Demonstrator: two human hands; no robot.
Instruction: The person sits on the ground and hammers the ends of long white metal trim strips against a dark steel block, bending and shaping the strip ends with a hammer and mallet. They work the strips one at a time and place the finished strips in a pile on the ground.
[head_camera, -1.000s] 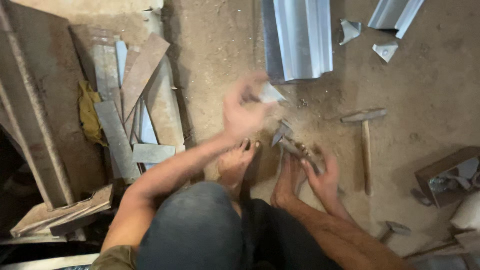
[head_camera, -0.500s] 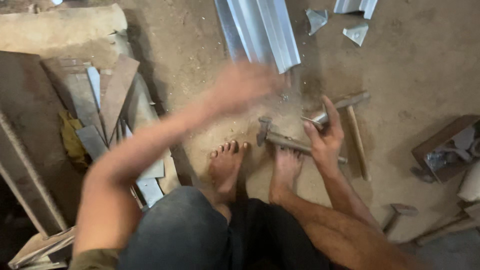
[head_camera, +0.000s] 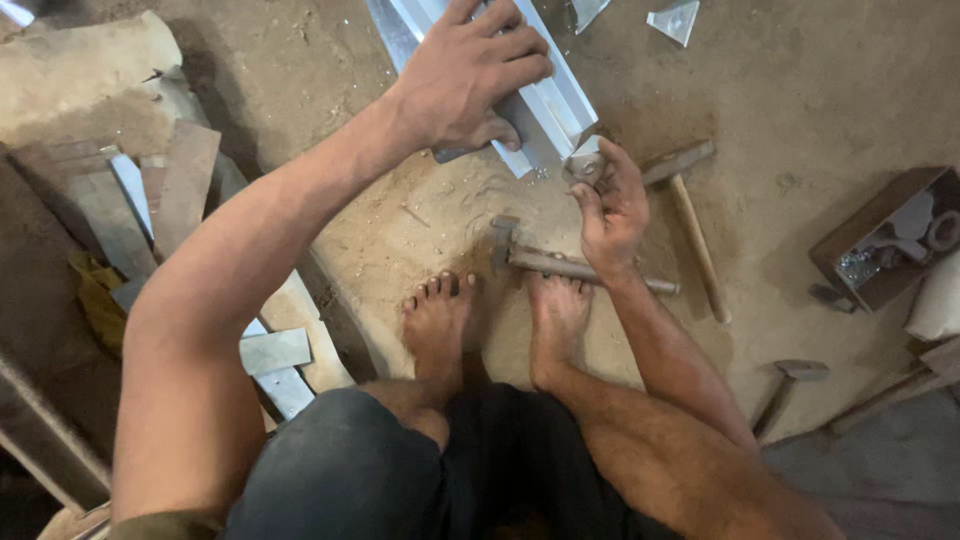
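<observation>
I squat on a dirt floor, bare feet in view. My left hand (head_camera: 470, 75) lies palm-down on a long silver aluminium channel (head_camera: 560, 105) and grips it. My right hand (head_camera: 610, 205) pinches a small silver metal corner piece (head_camera: 585, 160) right at the near end of that channel. A hammer (head_camera: 560, 265) lies on the ground just in front of my toes, under my right wrist, and neither hand touches it.
A second hammer (head_camera: 690, 225) lies to the right, a third (head_camera: 785, 390) lower right. A cardboard box (head_camera: 875, 245) with metal parts stands at the right edge. Wood and metal offcuts (head_camera: 165, 210) pile at left. Small triangular metal pieces (head_camera: 675, 20) lie at the top.
My left hand swung up and came down on the aluminium channel. My right hand let go of the hammer, which now lies on the ground, and holds the small corner piece at the channel's end.
</observation>
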